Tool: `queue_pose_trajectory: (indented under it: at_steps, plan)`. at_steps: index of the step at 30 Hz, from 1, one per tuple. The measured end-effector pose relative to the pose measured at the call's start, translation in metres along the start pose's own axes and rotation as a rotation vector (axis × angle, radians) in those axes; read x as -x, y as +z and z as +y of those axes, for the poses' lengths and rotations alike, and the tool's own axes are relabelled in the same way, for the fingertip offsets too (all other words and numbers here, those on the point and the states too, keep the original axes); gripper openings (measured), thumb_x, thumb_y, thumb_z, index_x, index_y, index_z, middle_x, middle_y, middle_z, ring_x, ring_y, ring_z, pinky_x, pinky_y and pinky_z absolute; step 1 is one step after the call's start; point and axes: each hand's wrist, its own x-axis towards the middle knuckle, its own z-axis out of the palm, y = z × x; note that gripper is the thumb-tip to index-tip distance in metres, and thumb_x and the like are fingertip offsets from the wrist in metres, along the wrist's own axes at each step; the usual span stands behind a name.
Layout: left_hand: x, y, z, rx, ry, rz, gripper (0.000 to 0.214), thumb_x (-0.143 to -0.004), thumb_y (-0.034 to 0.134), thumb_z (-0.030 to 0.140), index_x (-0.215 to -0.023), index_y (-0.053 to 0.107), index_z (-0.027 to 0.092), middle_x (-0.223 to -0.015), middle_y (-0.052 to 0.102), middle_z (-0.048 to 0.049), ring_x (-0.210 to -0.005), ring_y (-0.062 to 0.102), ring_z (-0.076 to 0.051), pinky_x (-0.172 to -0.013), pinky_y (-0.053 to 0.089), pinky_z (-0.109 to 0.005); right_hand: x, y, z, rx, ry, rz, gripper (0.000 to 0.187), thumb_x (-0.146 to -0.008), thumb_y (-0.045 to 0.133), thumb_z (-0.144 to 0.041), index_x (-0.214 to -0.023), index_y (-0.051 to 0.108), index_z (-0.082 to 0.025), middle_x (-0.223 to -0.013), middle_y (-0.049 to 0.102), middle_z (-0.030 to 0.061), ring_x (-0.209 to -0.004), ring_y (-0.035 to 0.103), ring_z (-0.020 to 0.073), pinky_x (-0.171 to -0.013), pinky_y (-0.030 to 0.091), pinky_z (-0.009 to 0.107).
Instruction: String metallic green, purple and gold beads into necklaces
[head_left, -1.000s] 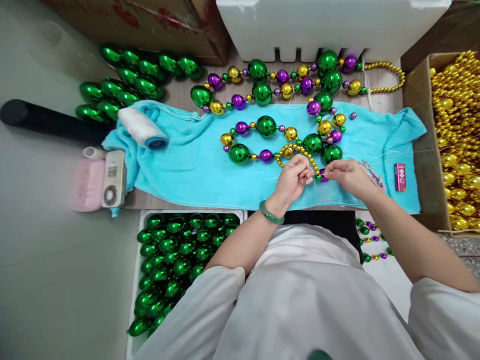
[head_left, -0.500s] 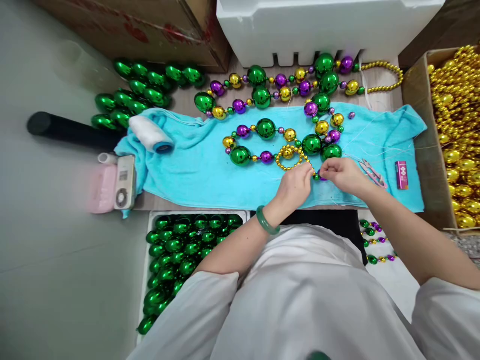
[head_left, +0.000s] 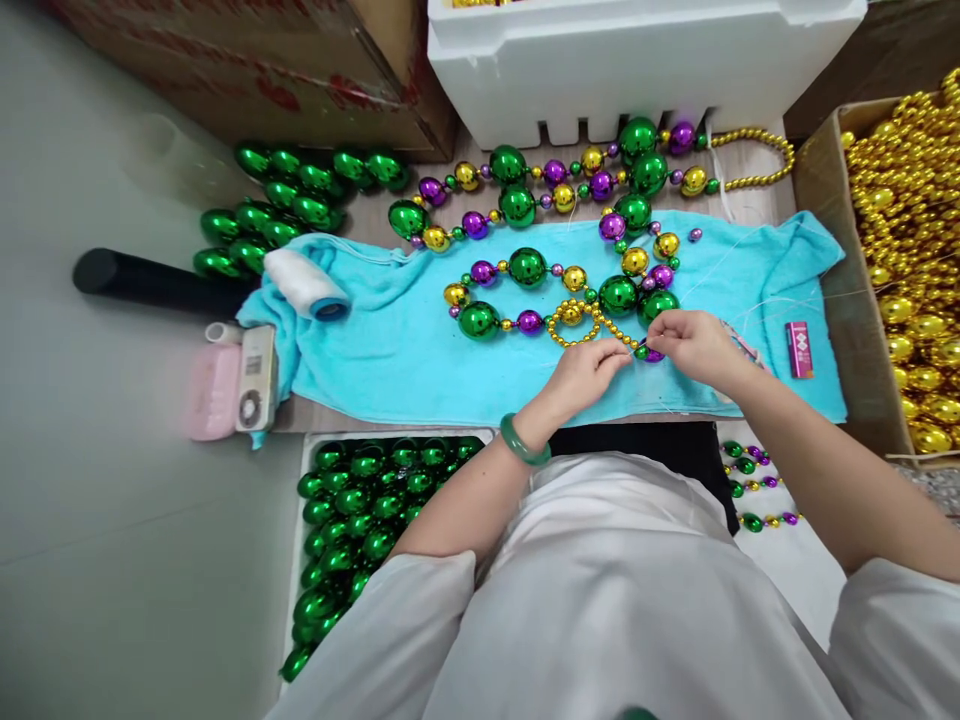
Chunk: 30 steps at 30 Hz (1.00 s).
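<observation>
One spool [head_left: 304, 284] lies at the left of one blue towel [head_left: 390, 370]. Mid-towel, one string of beads [head_left: 528, 267] loops around. At its near side, my left hand [head_left: 589, 374] has its fingertips drawn together; I can't tell whether they grip thread. My right hand [head_left: 694, 347] pinches closed beside one purple bead [head_left: 655, 355], its hold hidden. Right: one pink box [head_left: 799, 350].

I see the left hand [head_left: 585, 378] and the right hand [head_left: 694, 345] just apart over a blue towel [head_left: 420, 365], fingertips pinched beside a purple bead [head_left: 655, 355]; anything between them is too fine for me to make out. A string of beads [head_left: 527, 267] loops across the towel, near a spool [head_left: 296, 280] and a small purple box [head_left: 799, 350].
</observation>
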Motion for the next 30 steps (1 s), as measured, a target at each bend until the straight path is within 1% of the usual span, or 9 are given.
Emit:
queue_pose_trajectory:
  at_steps: [4, 6, 9, 12, 16, 19, 24, 27, 30]
  plan:
    - [0.002, 0.0, -0.001, 0.545, 0.0, 0.177, 0.019, -0.083, 0.059, 0.027, -0.067, 0.06, 0.017, -0.09, 0.065, -0.0036, -0.09, 0.058, -0.015, -0.081, 0.045, -0.026, -0.002, 0.007, 0.009, -0.14, 0.082, -0.029, 0.012, -0.067, 0.056, -0.027, -0.066, 0.061, -0.017, -0.053, 0.05, -0.0024, -0.053, 0.04, 0.011, -0.054, 0.03, 0.026]
    - [0.002, 0.003, 0.001, 0.871, -0.071, 0.202, 0.022, -0.084, 0.06, 0.031, -0.068, 0.054, 0.017, -0.099, 0.064, -0.0055, -0.096, 0.059, -0.017, -0.076, 0.049, -0.026, -0.004, 0.012, 0.013, -0.211, 0.091, -0.056, 0.013, -0.064, 0.056, -0.028, -0.066, 0.061, -0.016, -0.052, 0.049, -0.0028, -0.054, 0.04, 0.0112, -0.054, 0.03, 0.026]
    - [-0.001, 0.01, 0.003, 1.086, -0.167, 0.152, 0.026, -0.087, 0.056, 0.039, -0.073, 0.047, 0.019, -0.081, 0.059, -0.0026, -0.08, 0.061, -0.016, -0.063, 0.05, -0.026, -0.004, 0.019, 0.019, -0.248, 0.073, -0.056, 0.014, -0.064, 0.056, -0.03, -0.065, 0.061, -0.016, -0.054, 0.051, -0.0026, -0.055, 0.042, 0.0115, -0.055, 0.031, 0.025]
    - [-0.005, 0.015, 0.002, 0.764, -0.124, 0.202, 0.022, -0.089, 0.054, 0.036, -0.075, 0.049, 0.019, -0.069, 0.054, 0.0005, -0.064, 0.055, -0.013, -0.062, 0.047, -0.026, -0.002, 0.019, 0.02, -0.162, 0.047, -0.03, 0.014, -0.068, 0.056, -0.029, -0.067, 0.062, -0.016, -0.058, 0.055, -0.0012, -0.057, 0.044, 0.012, -0.057, 0.032, 0.026]
    - [-0.003, 0.019, 0.005, 0.028, 0.025, 0.289, 0.019, -0.089, 0.05, 0.021, -0.07, 0.053, 0.019, -0.067, 0.055, -0.0016, -0.073, 0.053, -0.016, -0.078, 0.043, -0.029, 0.003, 0.018, 0.012, 0.07, -0.034, -0.024, 0.014, -0.077, 0.054, -0.026, -0.074, 0.064, -0.017, -0.062, 0.058, 0.0002, -0.057, 0.046, 0.0126, -0.057, 0.03, 0.026]
    - [0.0, 0.021, 0.009, -0.252, 0.008, 0.23, 0.02, -0.088, 0.044, 0.014, -0.072, 0.054, 0.019, -0.073, 0.056, -0.0046, -0.077, 0.052, -0.019, -0.078, 0.041, -0.031, 0.005, 0.021, 0.002, 0.257, -0.07, -0.05, 0.015, -0.081, 0.052, -0.022, -0.079, 0.066, -0.017, -0.066, 0.062, 0.0028, -0.06, 0.049, 0.0144, -0.058, 0.029, 0.027]
    - [-0.001, 0.019, 0.011, -0.454, -0.045, 0.142, 0.021, -0.085, 0.042, 0.009, -0.076, 0.059, 0.017, -0.078, 0.058, -0.0074, -0.077, 0.053, -0.02, -0.074, 0.042, -0.031, 0.006, 0.024, -0.006, 0.471, -0.116, -0.042, 0.021, -0.084, 0.048, -0.021, -0.089, 0.068, -0.019, -0.079, 0.069, 0.0068, -0.071, 0.057, 0.0197, -0.059, 0.027, 0.029]
    - [-0.004, 0.013, 0.009, -0.395, -0.072, 0.123, 0.019, -0.084, 0.047, 0.012, -0.071, 0.06, 0.017, -0.074, 0.06, -0.0071, -0.075, 0.054, -0.02, -0.076, 0.043, -0.031, 0.007, 0.022, -0.005, 0.493, -0.112, -0.052, 0.022, -0.085, 0.047, -0.022, -0.09, 0.068, -0.019, -0.078, 0.069, 0.0064, -0.07, 0.057, 0.0196, -0.059, 0.027, 0.029]
    - [-0.006, 0.006, 0.005, -0.293, -0.091, 0.028, 0.02, -0.082, 0.051, 0.014, -0.065, 0.061, 0.018, -0.066, 0.06, -0.0045, -0.071, 0.054, -0.019, -0.077, 0.044, -0.032, 0.008, 0.021, -0.004, 0.471, -0.106, -0.083, 0.021, -0.086, 0.048, -0.023, -0.089, 0.068, -0.019, -0.074, 0.068, 0.0054, -0.064, 0.054, 0.0179, -0.058, 0.027, 0.028]
